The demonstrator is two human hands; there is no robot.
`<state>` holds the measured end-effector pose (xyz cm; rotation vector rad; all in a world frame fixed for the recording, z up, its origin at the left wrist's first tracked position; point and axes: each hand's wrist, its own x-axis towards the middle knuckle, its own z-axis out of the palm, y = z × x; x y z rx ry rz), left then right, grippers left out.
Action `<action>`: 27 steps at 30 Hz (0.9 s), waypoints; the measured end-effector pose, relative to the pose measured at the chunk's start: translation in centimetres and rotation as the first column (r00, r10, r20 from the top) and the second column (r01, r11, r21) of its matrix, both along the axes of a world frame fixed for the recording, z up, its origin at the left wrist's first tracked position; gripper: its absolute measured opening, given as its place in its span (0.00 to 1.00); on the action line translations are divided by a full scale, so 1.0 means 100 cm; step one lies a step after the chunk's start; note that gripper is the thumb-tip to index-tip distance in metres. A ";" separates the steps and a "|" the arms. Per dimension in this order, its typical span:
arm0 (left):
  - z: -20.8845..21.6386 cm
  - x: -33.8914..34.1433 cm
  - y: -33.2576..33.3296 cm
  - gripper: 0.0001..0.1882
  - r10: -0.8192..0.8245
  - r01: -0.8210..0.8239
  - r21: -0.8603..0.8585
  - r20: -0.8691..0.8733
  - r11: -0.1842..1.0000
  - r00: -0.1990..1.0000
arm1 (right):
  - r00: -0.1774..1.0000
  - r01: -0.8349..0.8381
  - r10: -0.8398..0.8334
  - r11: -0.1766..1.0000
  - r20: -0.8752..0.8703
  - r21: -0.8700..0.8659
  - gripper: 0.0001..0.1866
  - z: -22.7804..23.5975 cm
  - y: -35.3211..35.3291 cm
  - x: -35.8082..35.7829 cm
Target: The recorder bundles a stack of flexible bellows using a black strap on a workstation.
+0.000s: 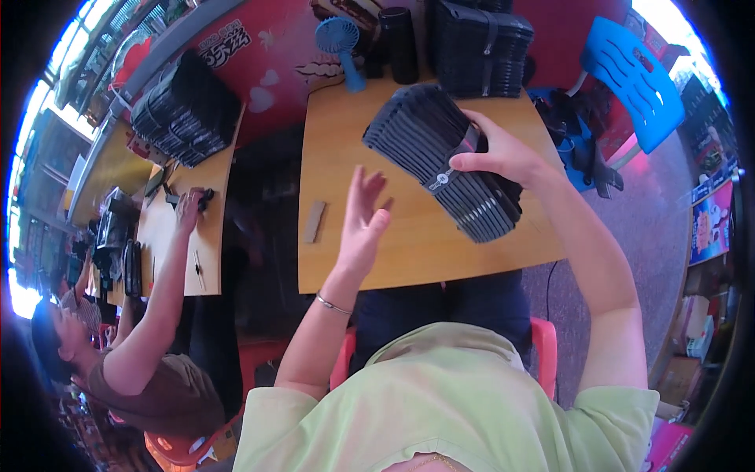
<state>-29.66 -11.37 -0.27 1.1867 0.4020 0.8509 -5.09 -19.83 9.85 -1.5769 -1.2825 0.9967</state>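
A thick bundle of flat black pieces (pixel 413 138), stacked side by side with a dark printed band round its middle, is tilted above the wooden table (pixel 330 271). My right hand (pixel 497 153) grips it from the right, thumb on the near face by the band and fingers behind, partly hidden. My left hand (pixel 364 224) is raised to the left of the bundle, apart from it, with its fingers spread and nothing in them; the fingertips are slightly blurred. A small flat brown strip (pixel 315 222) lies on the table left of that hand.
Similar black bundles (pixel 484 51) are piled at the table's back right, near a black cylinder (pixel 399 46) and a blue fan (pixel 340 51). A blue chair (pixel 633 82) stands at right. On the left, a co-worker (pixel 149 377) reaches over another table (pixel 206 236) bearing more bundles (pixel 186 108).
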 end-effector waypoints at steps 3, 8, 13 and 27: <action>0.007 0.002 0.036 0.64 0.230 -0.174 0.343 -0.129 0.923 0.965 | 0.827 -0.008 -0.106 0.980 0.552 0.200 0.62 -0.015 0.037 0.022; 0.020 0.027 0.075 0.71 0.556 -0.125 0.854 -0.212 0.505 0.804 | 0.561 -0.136 -0.016 0.984 0.828 0.111 0.64 -0.031 0.087 0.030; 0.024 0.064 0.100 0.72 0.550 0.147 0.931 -0.319 0.334 0.772 | 0.509 -0.257 0.226 0.961 0.830 -0.104 0.67 -0.068 0.109 0.030; 0.008 0.092 0.139 0.72 0.462 0.598 0.761 -0.637 0.252 0.617 | 0.350 -0.115 -0.054 0.988 0.935 0.100 0.53 -0.097 0.095 0.001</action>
